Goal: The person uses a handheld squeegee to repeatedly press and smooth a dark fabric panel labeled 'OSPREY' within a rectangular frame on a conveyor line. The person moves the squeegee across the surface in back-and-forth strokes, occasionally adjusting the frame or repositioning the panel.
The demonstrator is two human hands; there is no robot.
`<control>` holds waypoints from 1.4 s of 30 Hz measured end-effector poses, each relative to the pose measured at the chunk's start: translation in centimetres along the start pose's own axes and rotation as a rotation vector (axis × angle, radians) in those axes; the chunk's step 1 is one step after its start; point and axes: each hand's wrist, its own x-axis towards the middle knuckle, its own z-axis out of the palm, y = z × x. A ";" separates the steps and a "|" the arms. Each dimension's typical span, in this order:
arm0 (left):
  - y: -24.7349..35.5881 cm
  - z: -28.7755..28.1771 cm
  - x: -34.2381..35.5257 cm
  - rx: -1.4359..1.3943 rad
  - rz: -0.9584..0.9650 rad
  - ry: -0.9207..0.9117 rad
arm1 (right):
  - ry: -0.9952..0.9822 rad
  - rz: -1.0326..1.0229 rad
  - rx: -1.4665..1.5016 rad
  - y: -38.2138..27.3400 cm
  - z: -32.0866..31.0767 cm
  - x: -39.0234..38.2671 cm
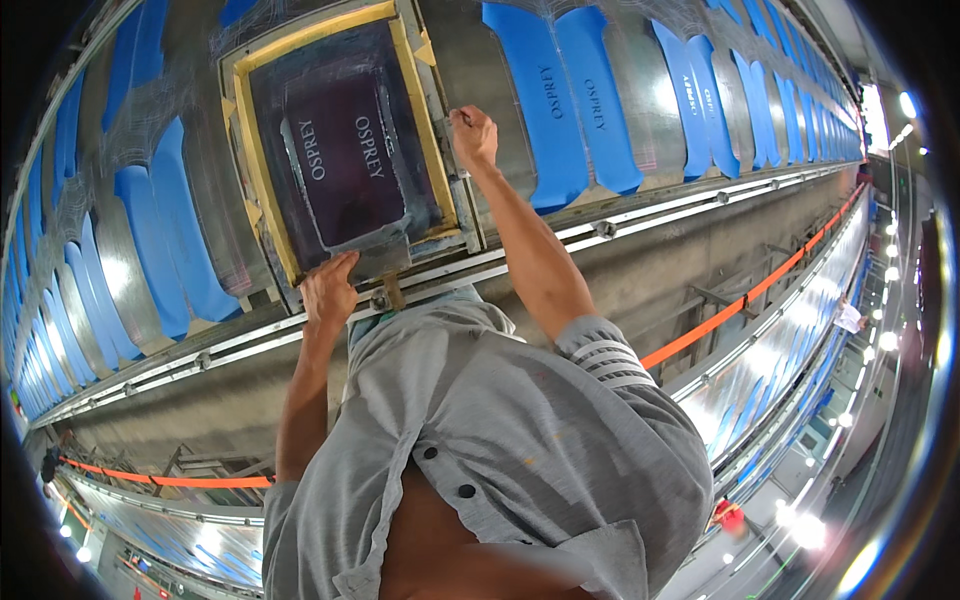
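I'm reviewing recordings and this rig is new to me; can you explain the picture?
No robot here: a person works bare-handed. The picture comes from the left of two fisheye cameras worn on the head, looking down, so straight edges bend; the grey button-up shirt is the wearer's. On the long, shiny grey table lie flat blue shaped pieces, many in pairs, and a rectangular frame with yellow inner edges around a dark purple panel. The left hand is at the frame's near edge, by its left corner; the curled right hand is at its right side. Whether either grips it I cannot tell.
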 end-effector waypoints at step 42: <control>2.6 -5.8 9.5 0.167 0.012 -0.258 | -0.630 -0.811 -0.567 -7.4 -0.7 -12.4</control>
